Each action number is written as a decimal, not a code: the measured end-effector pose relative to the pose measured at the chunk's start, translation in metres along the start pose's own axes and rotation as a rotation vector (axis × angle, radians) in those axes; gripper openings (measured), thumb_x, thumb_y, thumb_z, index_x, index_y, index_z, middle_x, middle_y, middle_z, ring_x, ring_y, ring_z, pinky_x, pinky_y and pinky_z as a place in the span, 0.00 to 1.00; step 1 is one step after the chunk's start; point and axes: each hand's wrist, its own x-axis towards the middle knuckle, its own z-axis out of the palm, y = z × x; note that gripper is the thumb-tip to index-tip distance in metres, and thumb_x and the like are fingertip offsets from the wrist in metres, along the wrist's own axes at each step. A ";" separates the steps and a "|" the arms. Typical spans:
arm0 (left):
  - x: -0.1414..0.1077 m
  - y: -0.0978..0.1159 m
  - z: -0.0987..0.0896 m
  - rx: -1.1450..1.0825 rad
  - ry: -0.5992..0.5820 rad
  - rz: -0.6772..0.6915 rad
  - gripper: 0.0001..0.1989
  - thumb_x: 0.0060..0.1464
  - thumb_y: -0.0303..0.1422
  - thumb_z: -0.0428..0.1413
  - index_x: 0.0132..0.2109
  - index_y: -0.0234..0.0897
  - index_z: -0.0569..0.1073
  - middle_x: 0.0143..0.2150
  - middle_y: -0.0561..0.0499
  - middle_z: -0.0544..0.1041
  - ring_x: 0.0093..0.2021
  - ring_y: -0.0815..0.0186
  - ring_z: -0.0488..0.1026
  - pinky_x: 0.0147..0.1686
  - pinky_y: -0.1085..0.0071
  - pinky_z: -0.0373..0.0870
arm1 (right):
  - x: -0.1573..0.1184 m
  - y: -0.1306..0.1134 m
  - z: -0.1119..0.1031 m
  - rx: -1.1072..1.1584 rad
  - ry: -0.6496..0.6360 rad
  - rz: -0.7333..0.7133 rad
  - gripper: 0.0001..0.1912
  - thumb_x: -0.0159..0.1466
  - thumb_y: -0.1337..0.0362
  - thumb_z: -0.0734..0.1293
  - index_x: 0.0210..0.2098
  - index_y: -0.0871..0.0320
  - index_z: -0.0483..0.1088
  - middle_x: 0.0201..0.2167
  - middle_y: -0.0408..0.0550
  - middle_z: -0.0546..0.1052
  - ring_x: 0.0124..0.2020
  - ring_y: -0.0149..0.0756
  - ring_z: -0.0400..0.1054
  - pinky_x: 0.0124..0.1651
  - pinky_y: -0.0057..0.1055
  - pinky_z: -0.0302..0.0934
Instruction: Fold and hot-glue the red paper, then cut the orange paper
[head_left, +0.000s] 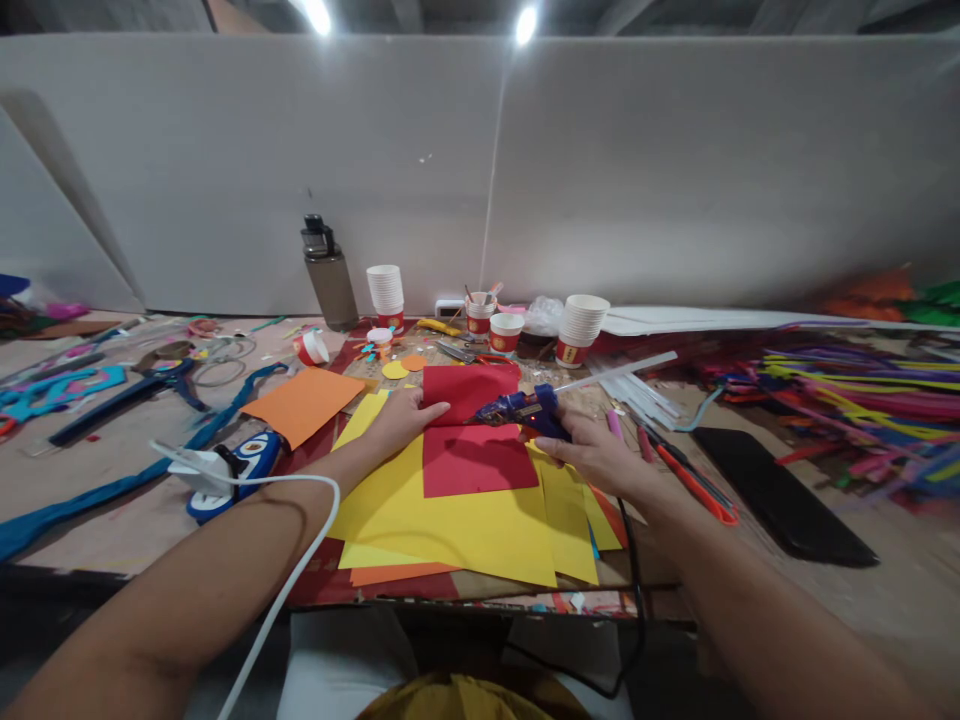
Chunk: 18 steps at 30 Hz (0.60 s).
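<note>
Red paper point(480, 465), divided by a crosswise line, is being supported on yellow sheets point(450, 530). Its upper part is being touched by the left hand point(405, 415); whether its fingers are pinching cannot be told. A glue gun point(525, 408) is being grasped by the right hand point(592, 440) above that line; glue laid or remaining work is not being clearly shown.

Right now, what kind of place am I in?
Probably a craft workshop: there's a glue gun, stacked coloured paper and a heap of pipe cleaners on the table.
</note>
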 end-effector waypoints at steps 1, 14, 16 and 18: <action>0.000 -0.001 0.000 -0.007 -0.008 -0.007 0.19 0.52 0.42 0.57 0.46 0.37 0.80 0.44 0.47 0.82 0.44 0.53 0.77 0.46 0.60 0.72 | 0.000 0.000 0.000 0.000 -0.003 -0.007 0.27 0.59 0.56 0.66 0.55 0.60 0.66 0.30 0.44 0.71 0.31 0.37 0.64 0.33 0.32 0.60; -0.001 -0.001 0.000 -0.084 -0.026 -0.016 0.19 0.52 0.41 0.58 0.47 0.35 0.79 0.49 0.44 0.80 0.49 0.52 0.76 0.50 0.58 0.70 | 0.004 0.001 0.000 -0.187 -0.036 -0.086 0.22 0.62 0.60 0.64 0.55 0.59 0.65 0.37 0.48 0.74 0.35 0.40 0.67 0.38 0.34 0.62; -0.001 -0.001 0.000 -0.107 -0.032 -0.019 0.20 0.51 0.42 0.59 0.47 0.35 0.79 0.47 0.45 0.80 0.48 0.53 0.76 0.49 0.59 0.71 | 0.004 -0.003 0.001 -0.235 -0.037 -0.087 0.19 0.62 0.61 0.63 0.51 0.59 0.67 0.39 0.50 0.75 0.39 0.43 0.68 0.42 0.36 0.62; -0.001 -0.001 0.001 -0.107 0.007 -0.021 0.19 0.50 0.42 0.60 0.46 0.35 0.80 0.44 0.45 0.82 0.45 0.53 0.77 0.47 0.59 0.72 | 0.004 -0.005 0.002 -0.260 -0.031 -0.091 0.17 0.63 0.61 0.63 0.50 0.59 0.67 0.42 0.51 0.76 0.43 0.45 0.68 0.45 0.37 0.61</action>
